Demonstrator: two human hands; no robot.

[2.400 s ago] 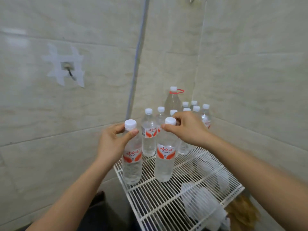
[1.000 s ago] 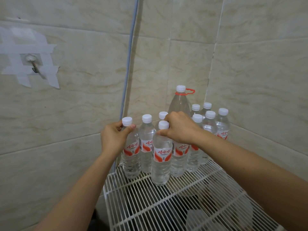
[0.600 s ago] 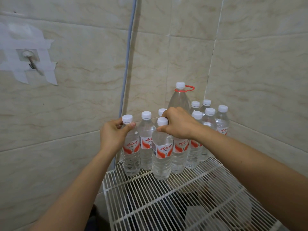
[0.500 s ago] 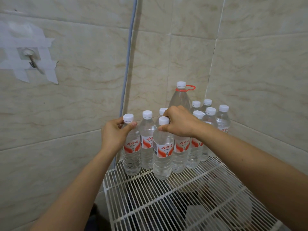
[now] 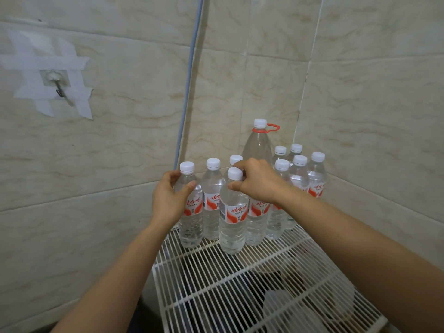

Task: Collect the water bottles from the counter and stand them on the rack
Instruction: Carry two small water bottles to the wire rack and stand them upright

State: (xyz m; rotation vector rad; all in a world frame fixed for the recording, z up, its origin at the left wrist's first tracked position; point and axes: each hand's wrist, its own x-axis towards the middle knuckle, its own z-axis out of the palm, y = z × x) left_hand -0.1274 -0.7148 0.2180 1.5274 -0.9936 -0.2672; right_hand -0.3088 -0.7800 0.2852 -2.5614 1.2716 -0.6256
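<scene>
A white wire rack fills the corner of two tiled walls. Several clear water bottles with white caps and red labels stand upright at its back. My left hand wraps round the leftmost bottle, which stands on the rack near the left edge. My right hand grips the neck of the front bottle, which also stands on the wires. A taller bottle with a red handle ring stands behind them. More small bottles cluster at the right.
A pale cable runs down the wall just left of the bottles. A taped wall hook sits at upper left. Below the wire shelf, pale and dark items show through the wires. The front half of the shelf holds no bottles.
Both hands brought their bottles back against the group and set them down on the rack. In the last half second the hands and bottles have barely moved.
</scene>
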